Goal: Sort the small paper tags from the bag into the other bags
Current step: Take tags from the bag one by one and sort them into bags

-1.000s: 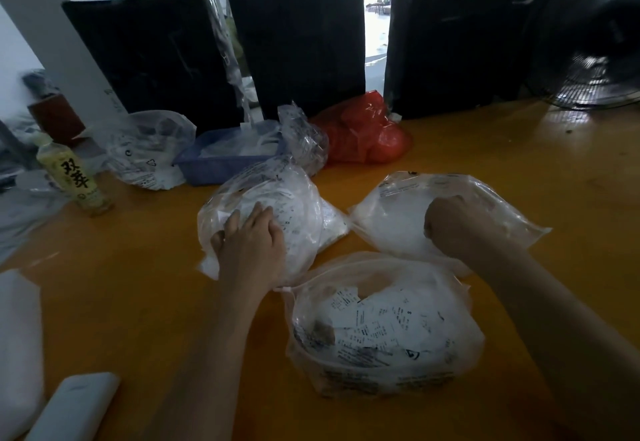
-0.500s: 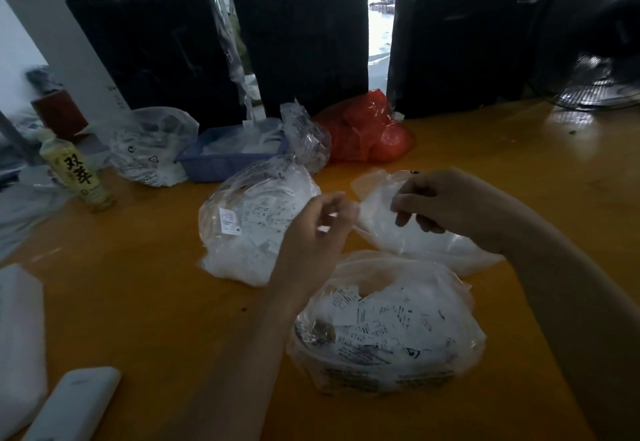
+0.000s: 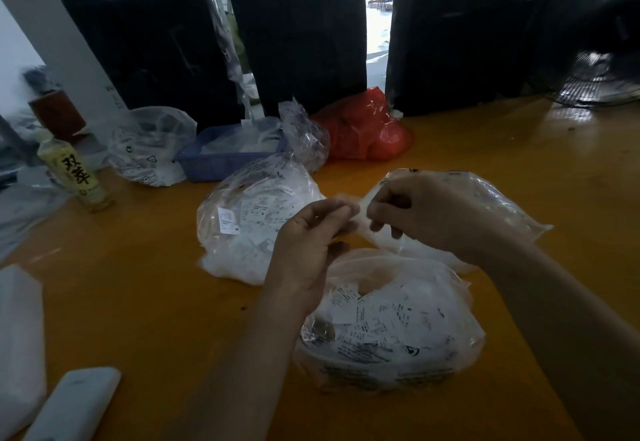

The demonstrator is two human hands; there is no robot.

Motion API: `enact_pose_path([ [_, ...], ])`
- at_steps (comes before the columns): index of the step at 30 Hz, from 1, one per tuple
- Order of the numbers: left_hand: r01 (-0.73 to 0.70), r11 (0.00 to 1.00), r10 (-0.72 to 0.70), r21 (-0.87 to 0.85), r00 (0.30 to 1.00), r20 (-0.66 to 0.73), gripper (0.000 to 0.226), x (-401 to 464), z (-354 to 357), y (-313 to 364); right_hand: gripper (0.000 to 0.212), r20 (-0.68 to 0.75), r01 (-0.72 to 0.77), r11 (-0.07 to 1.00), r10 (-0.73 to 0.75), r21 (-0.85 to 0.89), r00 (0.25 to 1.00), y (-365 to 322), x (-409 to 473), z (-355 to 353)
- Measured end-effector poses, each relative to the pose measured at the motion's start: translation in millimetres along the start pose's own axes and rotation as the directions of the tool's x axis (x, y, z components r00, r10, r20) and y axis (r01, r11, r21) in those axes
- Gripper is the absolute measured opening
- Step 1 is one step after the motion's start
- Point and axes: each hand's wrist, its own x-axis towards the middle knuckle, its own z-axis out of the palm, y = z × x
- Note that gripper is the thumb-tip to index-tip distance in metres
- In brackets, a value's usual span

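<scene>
Three clear plastic bags of small white paper tags lie on the yellow table [image 3: 138,302]. The near bag [image 3: 391,329] sits below my hands, its top open. The left bag [image 3: 249,218] lies beside my left hand. The right bag [image 3: 498,205] lies partly under my right hand. My left hand [image 3: 308,239] and my right hand [image 3: 426,212] meet above the near bag, and both pinch the loose mouth edge of the right bag between fingers and thumb.
At the back stand a blue tray [image 3: 221,163], a red bag [image 3: 367,128], two more clear bags [image 3: 152,149], and black wrapped boxes [image 3: 301,31]. A drink bottle [image 3: 74,177] stands at left. A white device [image 3: 72,406] lies near left. A fan [image 3: 595,83] is far right.
My left hand left the left bag and moved right. My right hand lifted off the right bag. Both now meet at that bag's mouth and pinch its edge.
</scene>
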Motion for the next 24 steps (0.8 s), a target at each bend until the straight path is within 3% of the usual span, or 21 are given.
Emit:
enact_pose_path([
  [3,-0.025,1.0,0.025,-0.014,1.0,-0.005,0.011,0.2,-0.9,1.1,0.014,-0.065,0.01,1.0,-0.008,0.028,0.998,0.2,1.6,-0.8],
  [8,-0.041,0.993,0.043,-0.115,0.999,0.018,0.006,1.6,1.1,1.0,0.017,0.096,0.041,0.999,-0.039,-0.024,0.995,-1.0,-1.5,-2.0],
  [10,-0.07,0.992,0.075,-0.108,0.996,0.042,0.014,2.3,-0.1,-1.3,0.022,0.061,0.056,0.998,-0.054,-0.025,0.997,-1.5,-0.8,-1.7],
  [14,-0.193,0.955,0.178,0.224,0.98,0.082,0.024,-4.1,-0.7,-2.6,0.017,-0.042,0.122,0.992,-0.12,0.036,0.992,-5.0,-1.5,-0.4],
  [17,-0.214,0.923,0.191,0.321,0.976,0.101,0.034,-5.4,-2.3,-3.4,0.014,-0.107,0.165,0.986,-0.163,0.006,0.981,-4.4,-0.7,0.5],
  [24,-0.101,0.98,0.1,0.172,0.995,0.017,0.025,-0.1,-4.9,0.5,0.023,-0.09,0.159,0.986,-0.154,0.054,0.984,-4.3,-2.5,-5.4],
])
